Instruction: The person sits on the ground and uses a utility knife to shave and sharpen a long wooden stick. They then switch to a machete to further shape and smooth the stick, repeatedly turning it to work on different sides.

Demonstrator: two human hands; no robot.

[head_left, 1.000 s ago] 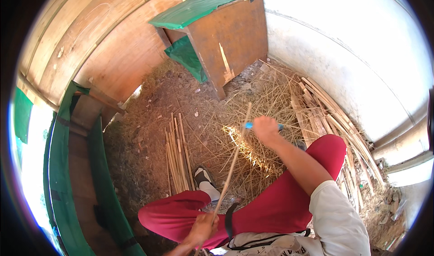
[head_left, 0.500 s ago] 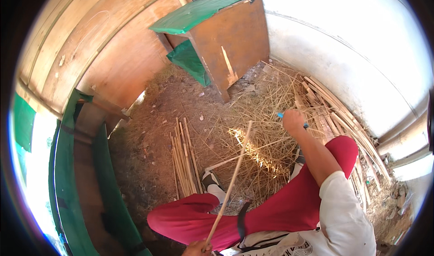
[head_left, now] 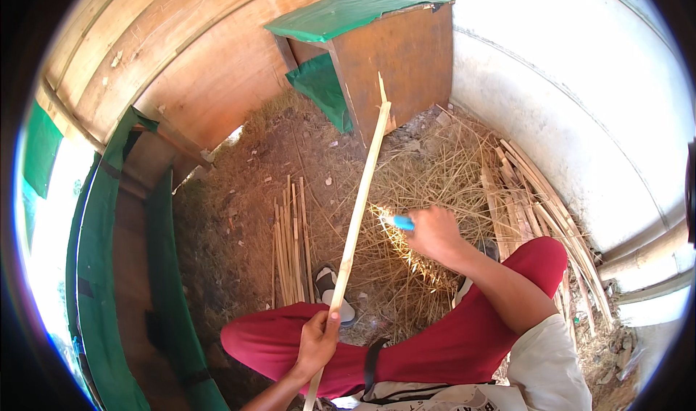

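A long pale bamboo strip (head_left: 359, 202) slants up from my lap, its far end split into a thin sliver in front of the wooden cabinet. My left hand (head_left: 317, 340) is closed round its lower part, thumb along the strip. To the right, my right hand (head_left: 436, 234) grips a blue-handled tool (head_left: 400, 223). The tool points left toward the strip but is apart from it; its working end is too blurred to make out. Below my hands are my bent legs in red trousers (head_left: 449, 342).
A bundle of split strips (head_left: 291, 244) lies on the dirt floor left of centre. Shavings (head_left: 428, 157) cover the ground ahead. More bamboo pieces (head_left: 547, 193) lie along the white wall. The wooden cabinet (head_left: 399, 63) with green covering stands ahead; a green-lined trough (head_left: 109, 266) runs at left.
My left hand has come up and forward, raising the bamboo strip so more of it shows. My right hand has moved left and down with the blue-handled tool, closer to the strip.
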